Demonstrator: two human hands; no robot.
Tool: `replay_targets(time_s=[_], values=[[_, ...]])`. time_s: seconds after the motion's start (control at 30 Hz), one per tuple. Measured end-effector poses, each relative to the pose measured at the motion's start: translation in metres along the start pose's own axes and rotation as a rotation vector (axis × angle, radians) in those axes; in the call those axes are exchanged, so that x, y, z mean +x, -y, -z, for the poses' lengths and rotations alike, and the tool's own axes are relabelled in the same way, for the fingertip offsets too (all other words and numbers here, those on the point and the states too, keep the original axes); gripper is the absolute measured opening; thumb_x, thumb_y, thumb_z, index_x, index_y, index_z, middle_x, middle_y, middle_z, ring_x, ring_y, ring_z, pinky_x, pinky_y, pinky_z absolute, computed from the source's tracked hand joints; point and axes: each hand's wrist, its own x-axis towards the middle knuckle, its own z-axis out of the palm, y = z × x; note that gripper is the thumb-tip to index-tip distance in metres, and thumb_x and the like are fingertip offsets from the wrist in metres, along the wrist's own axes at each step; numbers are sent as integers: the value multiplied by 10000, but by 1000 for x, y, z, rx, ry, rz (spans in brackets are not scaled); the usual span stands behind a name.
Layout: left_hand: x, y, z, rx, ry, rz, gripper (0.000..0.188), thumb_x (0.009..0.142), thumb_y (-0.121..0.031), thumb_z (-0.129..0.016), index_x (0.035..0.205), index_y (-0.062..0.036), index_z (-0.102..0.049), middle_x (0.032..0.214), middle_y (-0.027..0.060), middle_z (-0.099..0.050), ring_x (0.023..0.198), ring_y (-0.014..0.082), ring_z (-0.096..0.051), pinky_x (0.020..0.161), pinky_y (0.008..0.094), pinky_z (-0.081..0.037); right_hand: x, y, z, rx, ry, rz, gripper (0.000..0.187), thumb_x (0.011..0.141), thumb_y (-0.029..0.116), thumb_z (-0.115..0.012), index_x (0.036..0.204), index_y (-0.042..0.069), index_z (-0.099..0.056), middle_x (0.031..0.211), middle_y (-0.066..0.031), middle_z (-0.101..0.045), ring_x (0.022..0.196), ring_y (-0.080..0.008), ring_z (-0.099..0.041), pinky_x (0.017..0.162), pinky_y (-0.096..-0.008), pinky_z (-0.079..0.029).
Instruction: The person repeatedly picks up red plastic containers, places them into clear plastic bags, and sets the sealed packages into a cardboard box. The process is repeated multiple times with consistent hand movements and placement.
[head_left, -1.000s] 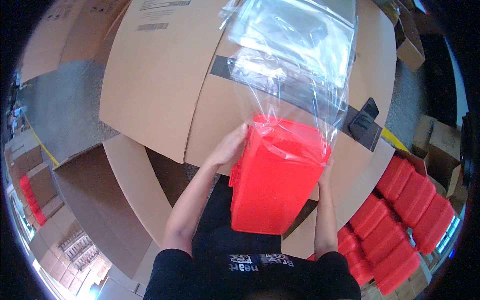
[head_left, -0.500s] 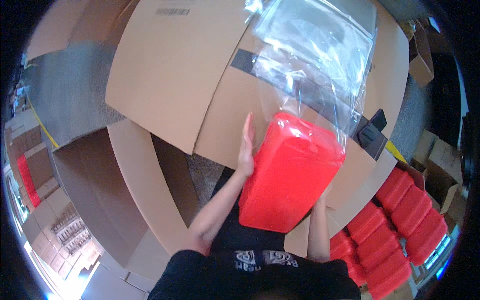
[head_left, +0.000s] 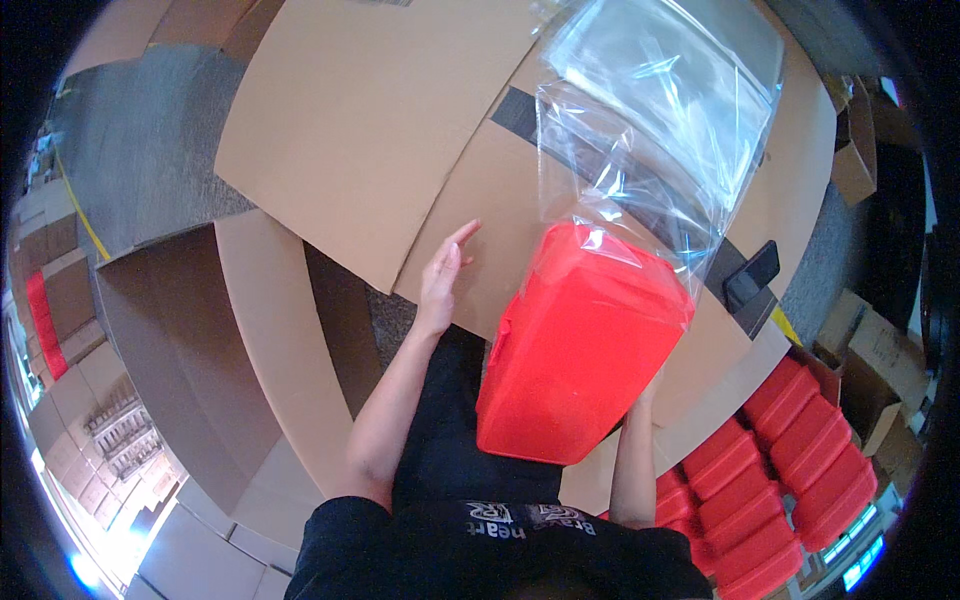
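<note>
A red plastic box (head_left: 590, 350) with rounded edges lies slanted over the near edge of the cardboard surface, its near end above my lap. Its far end is inside the mouth of a clear plastic bag (head_left: 590, 150). My left hand (head_left: 440, 285) is open to the left of the box, apart from it, with fingers pointing away from me. At the box's lower right side, my right hand (head_left: 647, 393) holds it; the fingers are hidden beneath the box.
More clear bags (head_left: 670, 80) lie stacked on the cardboard surface (head_left: 370, 130). A dark phone (head_left: 752, 275) lies at its right edge. Several red boxes (head_left: 740, 490) are stacked at lower right. A large open carton (head_left: 190, 350) stands at left, with other cartons (head_left: 880, 370) at far right.
My left hand has moved left, off the side of the red box. The right hand remains at the box's right side. The far end of the box still sits in the bag.
</note>
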Motion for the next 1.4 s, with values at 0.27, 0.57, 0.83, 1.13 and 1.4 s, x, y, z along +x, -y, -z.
replay_targets(time_s=[0.27, 0.57, 0.83, 1.13, 1.4], values=[[7, -22, -11, -10, 248, -5, 589, 945, -326, -510, 1441, -48, -357, 1481, 103, -382, 1377, 230, -333, 1082, 390, -323, 13, -8, 13, -52, 149, 163, 432, 962, 320, -475, 1256, 9, -531, 1199, -81, -598, 1079, -203, -567, 922, -357, -454], [14, -31, -30, 308, 458, -134, 621, 928, -215, -536, 1471, -71, -272, 1432, 177, -422, 1298, 312, -444, 1053, 401, -382, 21, 6, 22, -426, 12, 314, 266, 935, 205, -496, 1051, -3, -614, 988, -32, -634, 895, -161, -578, 783, -325, -477], [19, -31, -38, 658, 310, -158, 438, 940, -172, -492, 1366, -91, -429, 1175, 208, -612, 1004, 357, -633, 855, 428, -528, 21, 29, 7, -503, 62, 371, 262, 835, 69, -622, 1091, 19, -640, 989, -30, -670, 910, -140, -595, 780, -318, -484], [17, -42, -23, 655, 395, -193, 425, 951, -205, -480, 1355, -72, -455, 1254, 195, -564, 1122, 351, -567, 950, 419, -471, 24, 30, 3, -598, 4, 334, 257, 849, 138, -620, 1076, 19, -632, 969, -73, -653, 902, -178, -604, 798, -333, -474], [-11, -4, -84, -212, -243, -179, 609, 992, -387, -386, 1477, -44, -250, 1542, 172, -231, 1422, 292, -231, 1144, 419, -209, -16, 17, -20, -65, -98, 156, 372, 922, 273, -522, 1197, 24, -551, 1128, -96, -591, 1037, -191, -554, 898, -358, -431]])
